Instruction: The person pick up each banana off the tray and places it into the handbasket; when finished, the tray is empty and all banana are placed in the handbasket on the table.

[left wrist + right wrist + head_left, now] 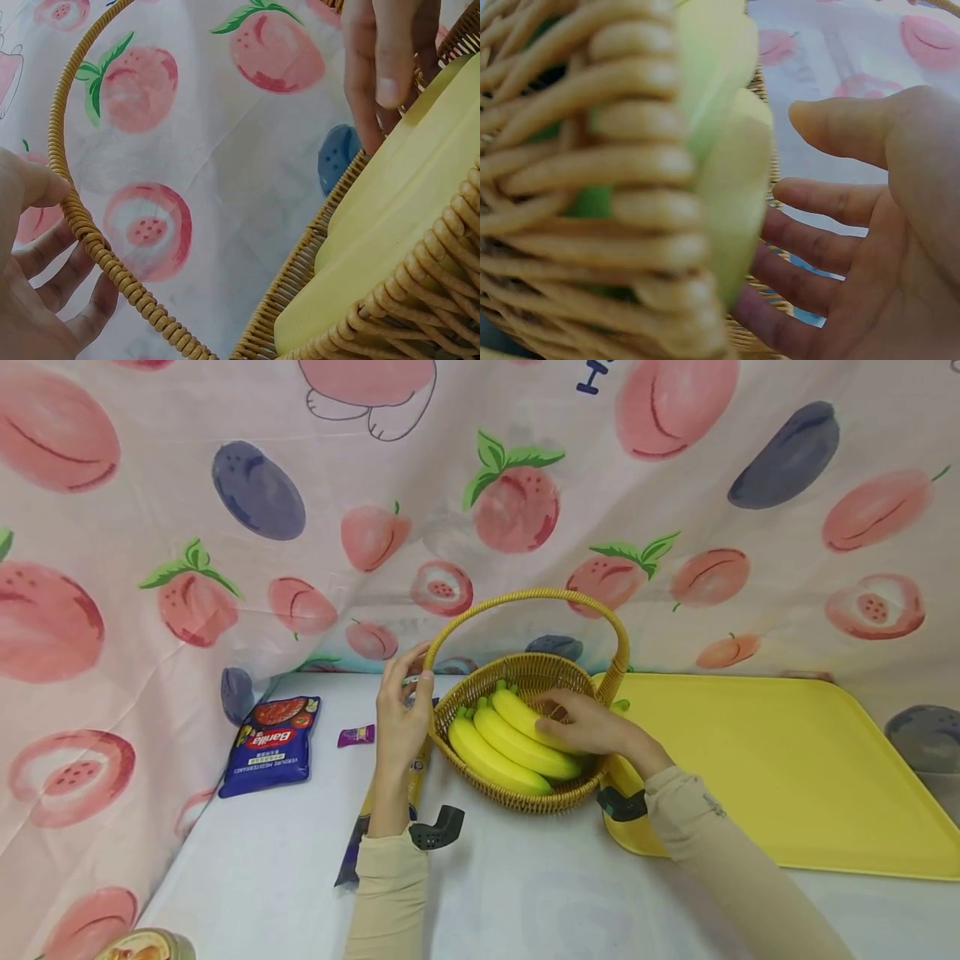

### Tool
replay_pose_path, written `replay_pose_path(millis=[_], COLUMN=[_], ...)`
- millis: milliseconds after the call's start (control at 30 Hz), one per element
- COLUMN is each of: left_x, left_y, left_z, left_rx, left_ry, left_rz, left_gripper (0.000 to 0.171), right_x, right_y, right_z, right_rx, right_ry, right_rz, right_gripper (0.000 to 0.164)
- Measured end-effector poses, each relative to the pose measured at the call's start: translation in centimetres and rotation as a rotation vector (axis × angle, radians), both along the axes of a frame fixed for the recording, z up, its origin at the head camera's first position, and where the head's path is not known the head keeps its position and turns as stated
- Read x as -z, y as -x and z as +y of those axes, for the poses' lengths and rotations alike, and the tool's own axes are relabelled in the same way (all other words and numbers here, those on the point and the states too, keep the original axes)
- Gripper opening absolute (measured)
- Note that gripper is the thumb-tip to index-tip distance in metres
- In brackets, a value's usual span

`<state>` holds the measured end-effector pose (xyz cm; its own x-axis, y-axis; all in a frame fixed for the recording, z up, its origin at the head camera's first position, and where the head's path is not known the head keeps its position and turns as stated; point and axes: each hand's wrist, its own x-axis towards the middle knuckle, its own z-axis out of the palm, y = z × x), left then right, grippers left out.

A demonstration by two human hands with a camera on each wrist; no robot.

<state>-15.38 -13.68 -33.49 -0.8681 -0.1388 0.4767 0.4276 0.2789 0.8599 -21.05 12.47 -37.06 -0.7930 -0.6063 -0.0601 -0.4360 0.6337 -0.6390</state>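
Observation:
A wicker basket with a tall arched handle stands in the middle of the table. Inside lies a bunch of yellow bananas, their stems toward the back left. My left hand holds the handle low on its left side, with the thumb in front and fingers behind in the left wrist view. Over the right end of the bananas is my right hand. Its fingers are loosely extended, reaching between the fruit and the back of the basket rim, and the thumb stands apart from them.
A yellow tray lies to the right, partly under my right forearm. On the left are a blue Barilla pouch and a small purple packet. A long yellow and dark blue package passes beneath my left forearm. A round lidded jar sits at the lower left.

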Motion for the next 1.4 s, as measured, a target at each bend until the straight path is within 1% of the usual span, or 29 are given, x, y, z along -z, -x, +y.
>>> replay_pose_path(millis=[167, 367, 500, 733, 833, 967, 1033, 1133, 1233, 1400], left_x=[0.1, 0.1, 0.1, 0.1, 0.1, 0.1, 0.0, 0.0, 0.0, -0.1], left_y=[0.1, 0.1, 0.1, 0.1, 0.1, 0.1, 0.1, 0.0, 0.0, -0.1], left_z=[0.0, 0.0, 0.0, 0.0, 0.1, 0.1, 0.2, 0.2, 0.2, 0.3], left_rx=[0.002, -0.004, -0.007, -0.011, -0.011, -0.011, -0.011, -0.012, -0.018, -0.023], left_ry=[-0.004, 0.007, 0.013, 0.008, 0.005, 0.007, 0.009, 0.011, 0.013, 0.015], left_rz=[0.002, 0.004, 0.01, 0.019, 0.023, 0.019, 0.016, 0.017, 0.015, 0.012], left_gripper=[0.036, 0.036, 0.036, 0.035, 0.035, 0.035, 0.035, 0.036, 0.035, 0.036], right_x=[-0.2, -0.2, -0.2, 0.1, 0.4, 0.8, 1.0, 1.4, 2.0, 3.2], right_y=[-0.6, -1.7, -2.4, -3.3, -3.6, -4.1, -4.3, -4.4, -4.5, -4.7], right_z=[0.9, 2.2, 3.1, 4.6, 5.4, 6.6, 7.1, 7.8, 8.4, 9.1], right_rx=[0.033, 0.07, 0.101, 0.174, 0.213, 0.304, 0.355, 0.387, 0.379, 0.361], right_ry=[0.077, 0.157, 0.18, 0.208, 0.218, 0.216, 0.21, 0.207, 0.204, 0.158], right_rz=[0.007, 0.0, 0.047, 0.163, 0.182, 0.185, 0.171, 0.141, 0.081, -0.026], right_gripper=[0.047, 0.046, 0.04, 0.029, 0.028, 0.029, 0.03, 0.032, 0.036, 0.052])
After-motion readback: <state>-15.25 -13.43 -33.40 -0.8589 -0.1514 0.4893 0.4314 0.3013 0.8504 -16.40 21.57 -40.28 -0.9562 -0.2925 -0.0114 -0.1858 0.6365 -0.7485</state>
